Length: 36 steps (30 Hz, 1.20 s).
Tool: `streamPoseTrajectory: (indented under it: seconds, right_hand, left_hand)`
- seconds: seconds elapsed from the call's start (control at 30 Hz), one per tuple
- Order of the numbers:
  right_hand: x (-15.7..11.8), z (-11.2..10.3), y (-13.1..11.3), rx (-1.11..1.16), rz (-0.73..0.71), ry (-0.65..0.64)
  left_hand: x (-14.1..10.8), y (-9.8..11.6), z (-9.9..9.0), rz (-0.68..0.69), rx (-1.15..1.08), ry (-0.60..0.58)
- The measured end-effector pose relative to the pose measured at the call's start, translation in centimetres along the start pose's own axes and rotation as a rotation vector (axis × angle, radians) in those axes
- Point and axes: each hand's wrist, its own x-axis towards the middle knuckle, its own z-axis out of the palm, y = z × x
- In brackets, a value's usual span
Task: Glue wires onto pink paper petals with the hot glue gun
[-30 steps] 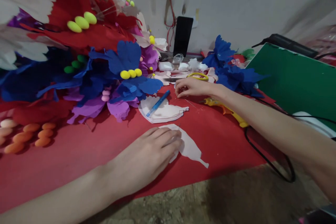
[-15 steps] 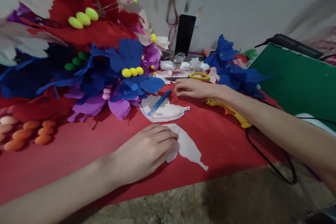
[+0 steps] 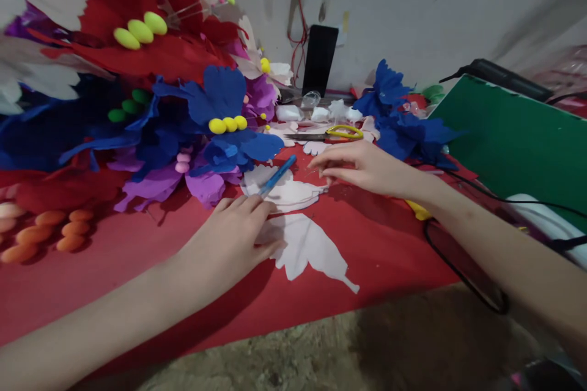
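Observation:
My left hand (image 3: pixel 243 232) is open, fingers spread, at the left edges of two white paper petal shapes. Its thumb rests by the lower petal shape (image 3: pixel 316 247), which lies flat with a scalloped left edge and a narrow stem end. Above it, the fingertips reach the upper petal shape (image 3: pixel 302 195), on which a blue pen (image 3: pixel 278 175) lies slanted. My right hand (image 3: pixel 353 165) hovers at that upper shape's narrow tip, thumb and fingers apart; I see nothing held. A yellow glue gun (image 3: pixel 418 210) is mostly hidden behind my right forearm.
Yellow-handled scissors (image 3: pixel 343 132) lie behind my right hand. Blue, purple, red and white paper flowers (image 3: pixel 224 95) crowd the left; more blue petals (image 3: pixel 389 104) and a green board (image 3: pixel 509 140) stand right. A black phone (image 3: pixel 321 58) leans at the wall. Red sheet (image 3: pixel 380 256) covers the table.
My left hand has shifted left and up off the lower petal shape, uncovering more of it. My right hand has come down and nearer, to the upper shape's tip, and its fingers have parted.

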Motion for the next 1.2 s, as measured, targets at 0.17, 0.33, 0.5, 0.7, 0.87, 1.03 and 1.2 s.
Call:
streamPoseTrajectory:
  seconds: [0.17,0.33,0.5,0.7,0.87,1.03,1.2]
  right_hand:
    - [-2.1,1.4,-0.7,0.101,0.173,0.162]
    - [-3.2,2.4,-1.9,0.352,0.319,0.156]
    - [-2.9,3.3,-2.3,0.509,0.488,-0.031]
    - [-2.1,4.8,-1.2,0.495,0.447,0.012]
    - [-1.8,4.8,-1.4,0.535,0.467,0.057]
    - [-2.8,5.0,-3.2,0.733,0.483,0.056]
    - [-4.5,5.8,-4.9,0.715,0.501,-0.054]
  left_hand:
    - [0.7,-0.1,-0.5,-0.087,-0.048,-0.070]
    - [0.8,0.2,-0.9,-0.138,-0.035,-0.093]
    - [0.3,0.1,-1.0,-0.154,0.005,-0.084]
    - [0.5,-0.8,-0.6,-0.112,-0.076,-0.148]
    - [0.2,-1.5,-1.4,-0.084,-0.128,-0.201]
    - [-0.8,-0.5,-1.7,0.031,-0.262,-0.117]
    - [-2.4,0.5,-0.3,0.456,-0.332,-0.060]
